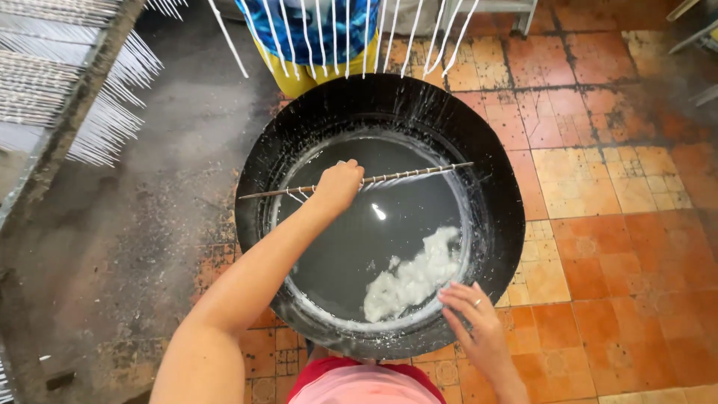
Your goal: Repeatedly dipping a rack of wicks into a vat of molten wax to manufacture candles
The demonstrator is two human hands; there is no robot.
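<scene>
1. Both arms bare to above the elbow — no sleeves, no gloves.
2. Right hand: a thin, pale ring on one finger.
3. Left hand: nothing worn that shows.
4. Torso at bottom edge — pink top with red trim.

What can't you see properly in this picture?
- Head view: what the left hand grips on the thin rod; the fist covers it.
- What lies beneath the liquid in the black pan; the surface is murky, with white foam.
- The hanging white sticks are cut off by the top edge.
- The right hand touches the pan's rim; its palm is hidden.
</scene>
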